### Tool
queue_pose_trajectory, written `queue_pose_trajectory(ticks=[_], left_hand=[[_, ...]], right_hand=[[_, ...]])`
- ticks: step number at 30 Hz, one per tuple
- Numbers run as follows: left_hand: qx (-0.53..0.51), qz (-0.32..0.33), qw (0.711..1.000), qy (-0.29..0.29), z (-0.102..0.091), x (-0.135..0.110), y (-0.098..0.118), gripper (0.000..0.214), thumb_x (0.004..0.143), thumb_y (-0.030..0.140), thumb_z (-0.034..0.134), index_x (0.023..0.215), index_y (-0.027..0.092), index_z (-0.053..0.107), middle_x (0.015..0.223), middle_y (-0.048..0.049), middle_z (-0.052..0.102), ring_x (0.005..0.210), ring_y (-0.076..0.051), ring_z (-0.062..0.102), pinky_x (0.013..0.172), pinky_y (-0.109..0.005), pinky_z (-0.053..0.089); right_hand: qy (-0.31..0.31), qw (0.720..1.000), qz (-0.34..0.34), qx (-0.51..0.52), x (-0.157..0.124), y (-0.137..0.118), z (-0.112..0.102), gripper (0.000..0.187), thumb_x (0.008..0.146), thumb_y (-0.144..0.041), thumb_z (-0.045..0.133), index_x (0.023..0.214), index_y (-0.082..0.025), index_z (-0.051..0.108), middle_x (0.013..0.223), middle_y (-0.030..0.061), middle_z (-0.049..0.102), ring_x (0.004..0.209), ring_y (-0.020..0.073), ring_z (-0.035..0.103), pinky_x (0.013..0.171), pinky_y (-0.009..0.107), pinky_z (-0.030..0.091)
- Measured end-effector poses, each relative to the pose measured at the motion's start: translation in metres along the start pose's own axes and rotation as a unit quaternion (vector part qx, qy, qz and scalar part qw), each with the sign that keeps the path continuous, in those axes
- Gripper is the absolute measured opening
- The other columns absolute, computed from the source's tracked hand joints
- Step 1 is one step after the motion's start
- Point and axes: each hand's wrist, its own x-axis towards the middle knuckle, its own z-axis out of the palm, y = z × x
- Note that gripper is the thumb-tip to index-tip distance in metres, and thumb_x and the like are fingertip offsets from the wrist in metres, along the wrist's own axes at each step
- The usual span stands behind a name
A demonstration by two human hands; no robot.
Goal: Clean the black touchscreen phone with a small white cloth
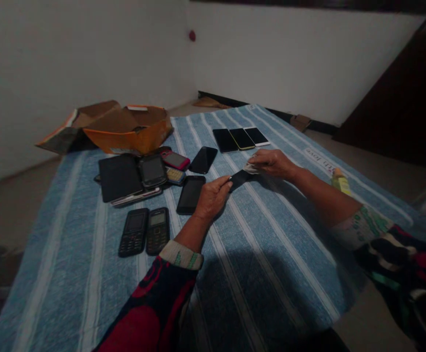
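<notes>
My left hand (213,196) grips the near end of a dark phone (239,179), held tilted just above the striped cloth. At the phone's far end, my right hand (271,163) pinches a pale crumpled cloth (250,167) against it. Just left of my left hand lies a black smartphone (191,194), partly covered by the hand. Another black smartphone (203,160) rests a little farther off. Beyond my right hand, a black phone (225,140), a yellow-edged phone (242,138) and a white phone (257,136) lie side by side.
A blue striped cloth (70,274) covers the table. On the left are two keypad phones (134,231), a pile of phones and a dark tablet-like slab (119,178). An open cardboard box (125,139) stands behind them. A small yellowish bottle (341,183) is beside my right forearm.
</notes>
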Motion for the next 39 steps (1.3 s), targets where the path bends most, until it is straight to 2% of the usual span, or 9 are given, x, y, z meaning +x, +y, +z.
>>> queue_pose_trajectory(ticks=[6,10,14,18,19,23,27,32,39], left_hand=[[-0.017,-0.005,1.000,0.005,0.000,-0.003,-0.001,0.026,0.087,0.030,0.051,0.098,0.018,0.071,0.084,-0.0020,0.072,0.079,-0.019,0.066,0.077,-0.030,0.051],[-0.022,0.002,1.000,-0.002,-0.002,-0.004,0.002,0.025,0.088,0.029,0.050,0.096,0.018,0.071,0.085,-0.0032,0.072,0.081,-0.020,0.066,0.078,-0.031,0.051],[-0.018,0.010,1.000,-0.011,-0.004,-0.005,0.005,0.027,0.090,0.029,0.047,0.094,0.018,0.071,0.082,-0.0021,0.071,0.079,-0.019,0.066,0.075,-0.029,0.051],[-0.015,0.015,1.000,-0.011,-0.005,-0.004,0.006,0.027,0.090,0.029,0.046,0.094,0.018,0.071,0.080,-0.0017,0.071,0.077,-0.018,0.066,0.073,-0.027,0.051],[-0.009,0.014,1.000,-0.013,-0.004,-0.004,0.006,0.028,0.090,0.030,0.047,0.093,0.018,0.071,0.079,-0.0016,0.070,0.077,-0.018,0.066,0.073,-0.027,0.051],[0.007,0.003,1.000,0.002,-0.003,-0.001,0.005,0.028,0.089,0.033,0.049,0.097,0.017,0.071,0.080,-0.0016,0.071,0.076,-0.018,0.066,0.073,-0.027,0.051],[0.003,0.009,1.000,-0.006,-0.001,0.002,0.002,0.031,0.088,0.035,0.049,0.099,0.017,0.072,0.075,-0.0004,0.070,0.072,-0.018,0.065,0.070,-0.027,0.051],[0.012,0.014,1.000,0.007,0.000,0.004,0.002,0.032,0.087,0.035,0.050,0.102,0.017,0.072,0.083,-0.0017,0.072,0.076,-0.019,0.066,0.076,-0.029,0.052],[0.000,0.024,1.000,0.008,-0.001,0.005,0.004,0.029,0.087,0.034,0.051,0.100,0.018,0.072,0.082,-0.0016,0.072,0.076,-0.019,0.067,0.073,-0.028,0.052]], right_hand=[[0.051,0.995,0.022,0.083,-0.010,0.010,-0.004,0.020,0.080,-0.024,0.058,0.092,-0.024,0.074,0.088,0.0052,0.070,0.082,0.0198,0.063,0.075,0.036,0.050],[0.079,0.991,0.051,0.094,-0.014,0.017,-0.005,0.022,0.079,-0.021,0.055,0.088,-0.024,0.075,0.087,0.0056,0.070,0.080,0.0203,0.065,0.075,0.037,0.051],[0.132,0.989,0.071,0.001,-0.018,0.019,-0.009,0.023,0.076,-0.013,0.052,0.080,-0.021,0.073,0.082,0.0054,0.067,0.075,0.0192,0.063,0.069,0.034,0.049],[0.186,0.969,0.069,-0.144,-0.016,0.005,-0.005,0.019,0.078,-0.011,0.051,0.074,-0.021,0.067,0.084,0.0067,0.063,0.080,0.0214,0.057,0.066,0.034,0.043],[0.182,0.966,0.068,-0.169,-0.014,0.000,-0.002,0.020,0.080,-0.011,0.050,0.073,-0.021,0.066,0.084,0.0074,0.062,0.082,0.0220,0.055,0.066,0.034,0.041],[0.087,0.975,0.058,-0.197,-0.003,-0.021,0.014,0.024,0.084,-0.010,0.046,0.068,-0.020,0.060,0.076,0.0079,0.056,0.076,0.0219,0.047,0.062,0.034,0.035],[0.042,0.978,0.062,-0.196,0.002,-0.039,0.024,0.023,0.083,-0.007,0.042,0.077,-0.019,0.061,0.084,0.0092,0.056,0.081,0.0226,0.046,0.064,0.034,0.036],[0.005,0.984,0.057,-0.168,0.004,-0.054,0.020,0.022,0.079,-0.009,0.042,0.085,-0.017,0.062,0.094,0.0111,0.057,0.086,0.0238,0.048,0.070,0.035,0.038],[-0.002,0.998,0.036,-0.043,0.011,-0.053,0.020,0.024,0.076,-0.010,0.044,0.084,-0.019,0.065,0.087,0.0062,0.055,0.083,0.0204,0.052,0.074,0.033,0.041]])
